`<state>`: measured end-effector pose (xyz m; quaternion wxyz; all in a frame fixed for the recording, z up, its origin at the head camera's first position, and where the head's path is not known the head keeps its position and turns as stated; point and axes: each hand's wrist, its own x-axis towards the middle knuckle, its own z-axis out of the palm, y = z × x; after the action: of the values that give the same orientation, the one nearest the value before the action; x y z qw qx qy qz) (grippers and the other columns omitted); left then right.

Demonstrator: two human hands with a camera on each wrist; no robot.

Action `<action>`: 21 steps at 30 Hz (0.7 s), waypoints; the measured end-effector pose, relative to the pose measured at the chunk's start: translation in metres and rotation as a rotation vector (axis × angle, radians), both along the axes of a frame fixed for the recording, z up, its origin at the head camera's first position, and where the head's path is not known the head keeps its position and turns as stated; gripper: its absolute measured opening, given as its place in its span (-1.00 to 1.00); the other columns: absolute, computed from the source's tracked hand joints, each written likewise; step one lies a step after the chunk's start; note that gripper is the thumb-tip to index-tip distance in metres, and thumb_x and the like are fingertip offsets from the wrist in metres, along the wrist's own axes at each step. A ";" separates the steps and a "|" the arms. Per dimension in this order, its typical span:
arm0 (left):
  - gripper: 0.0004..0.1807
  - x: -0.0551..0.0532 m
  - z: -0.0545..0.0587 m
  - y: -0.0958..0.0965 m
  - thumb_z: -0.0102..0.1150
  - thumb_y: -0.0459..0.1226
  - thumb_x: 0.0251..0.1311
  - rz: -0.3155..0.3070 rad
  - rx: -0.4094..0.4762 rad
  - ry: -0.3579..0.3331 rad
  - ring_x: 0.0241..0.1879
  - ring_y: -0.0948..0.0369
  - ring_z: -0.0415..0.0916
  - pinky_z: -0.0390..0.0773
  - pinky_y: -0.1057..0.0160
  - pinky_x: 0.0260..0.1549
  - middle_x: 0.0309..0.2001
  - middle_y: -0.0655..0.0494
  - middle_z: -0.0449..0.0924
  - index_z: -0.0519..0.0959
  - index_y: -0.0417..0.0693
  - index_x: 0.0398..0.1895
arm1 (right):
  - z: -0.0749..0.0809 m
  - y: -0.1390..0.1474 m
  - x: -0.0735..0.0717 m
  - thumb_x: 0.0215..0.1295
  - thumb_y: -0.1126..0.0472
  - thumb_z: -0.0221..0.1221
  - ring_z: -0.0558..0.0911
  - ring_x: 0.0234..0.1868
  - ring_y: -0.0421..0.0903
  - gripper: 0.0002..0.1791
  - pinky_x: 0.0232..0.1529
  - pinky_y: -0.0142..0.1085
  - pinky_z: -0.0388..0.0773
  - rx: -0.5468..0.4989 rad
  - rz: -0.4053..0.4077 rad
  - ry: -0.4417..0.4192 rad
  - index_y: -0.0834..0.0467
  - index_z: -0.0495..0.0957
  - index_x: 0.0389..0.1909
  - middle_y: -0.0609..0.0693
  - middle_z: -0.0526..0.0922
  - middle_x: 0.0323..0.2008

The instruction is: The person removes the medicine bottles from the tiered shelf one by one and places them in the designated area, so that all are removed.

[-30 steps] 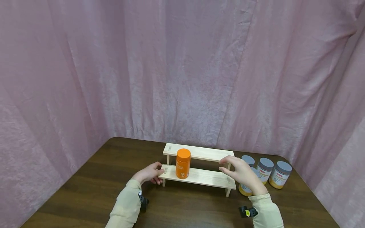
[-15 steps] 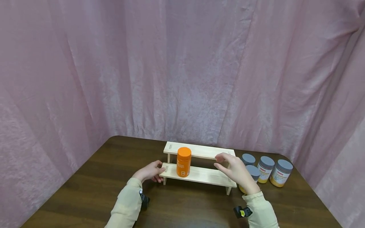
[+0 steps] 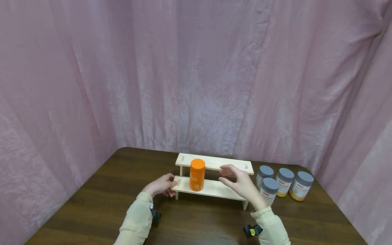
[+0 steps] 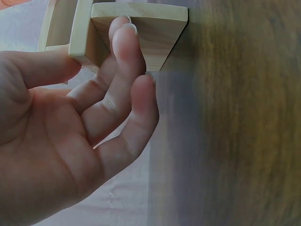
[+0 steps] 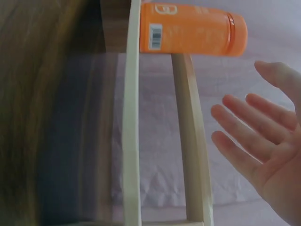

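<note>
A two-tier wooden shelf (image 3: 218, 189) stands on the dark table, and an orange bottle (image 3: 197, 177) sits upright on the left part of its lower board. At that board's left end, my left hand (image 3: 160, 185) holds the shelf. The left wrist view shows the thumb (image 4: 56, 67) against the board's edge and the bent fingers (image 4: 129, 52) by the end leg (image 4: 141, 13). My right hand (image 3: 240, 184) is over the lower board, to the right of the bottle, holding nothing. In the right wrist view its fingers (image 5: 244, 136) are spread, apart from the bottle (image 5: 188, 29).
Several grey-lidded jars (image 3: 285, 182) with white and yellow sides stand to the right of the shelf, the nearest jar (image 3: 269, 190) just behind my right wrist. Pink curtains (image 3: 196, 78) hang behind the brown wooden table (image 3: 196, 224).
My right hand has moved left along the shelf towards the orange bottle, uncovering more of the jars. The left hand stays at the shelf's left end, and the bottle has not moved.
</note>
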<state>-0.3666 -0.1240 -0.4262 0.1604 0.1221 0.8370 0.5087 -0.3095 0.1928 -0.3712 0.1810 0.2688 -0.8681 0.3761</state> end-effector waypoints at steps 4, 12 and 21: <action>-0.68 -0.001 -0.001 0.000 -0.06 -0.27 0.43 0.009 -0.017 0.007 -0.67 0.32 0.49 0.40 0.33 -0.57 -0.61 0.06 0.60 0.26 -0.31 0.10 | -0.003 -0.013 -0.001 0.23 0.14 0.30 0.68 0.05 0.07 -0.43 0.08 -0.03 0.54 -0.027 0.030 -0.097 0.14 0.41 0.25 0.14 0.68 0.03; -0.68 0.000 0.001 -0.001 -0.06 -0.27 0.43 0.002 -0.026 0.005 -0.65 0.31 0.50 0.42 0.31 -0.55 -0.58 0.03 0.62 0.27 -0.31 0.10 | -0.013 -0.041 -0.008 0.23 0.11 0.30 0.62 0.13 0.16 -0.34 0.13 0.00 0.52 -0.057 0.049 -0.183 0.19 0.32 0.31 0.22 0.57 0.16; -0.66 -0.004 -0.002 -0.002 -0.07 -0.27 0.43 -0.013 -0.030 0.004 -0.66 0.32 0.50 0.43 0.31 -0.54 -0.58 0.04 0.62 0.25 -0.33 0.12 | -0.017 -0.057 -0.010 0.20 0.18 0.32 0.60 0.13 0.24 -0.35 0.10 0.05 0.53 -0.170 0.021 -0.249 0.21 0.33 0.28 0.29 0.53 0.18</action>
<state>-0.3702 -0.1257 -0.4277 0.1636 0.1260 0.8442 0.4947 -0.3198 0.1359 -0.3886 0.0900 0.2128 -0.8460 0.4805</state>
